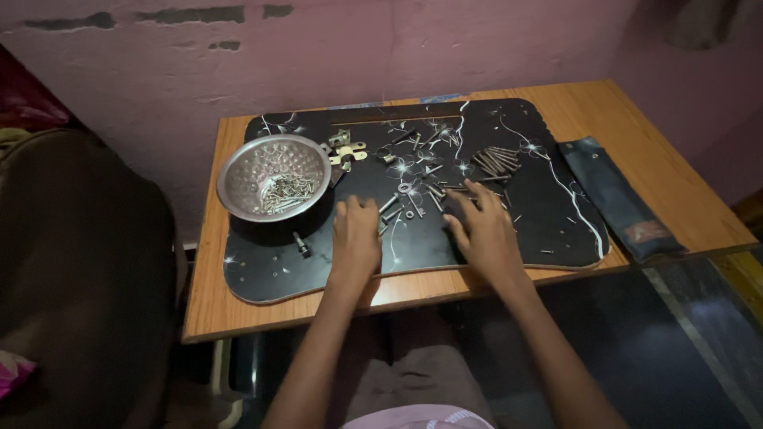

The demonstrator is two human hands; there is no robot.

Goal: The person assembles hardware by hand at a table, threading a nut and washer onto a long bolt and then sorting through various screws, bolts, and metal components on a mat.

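Black board point(413, 246) — both hands flat.

A wooden tabletop point(660, 171) stands against a pink wall point(397, 56) with dark chipped patches. At the board's left, a perforated metal bowl point(274, 176) holds small screws. Just right of it lies a brass hinge point(348, 152). A folded dark cloth point(618, 197) lies on the right side of the tabletop. A brown cushion point(71, 262) sits far left.
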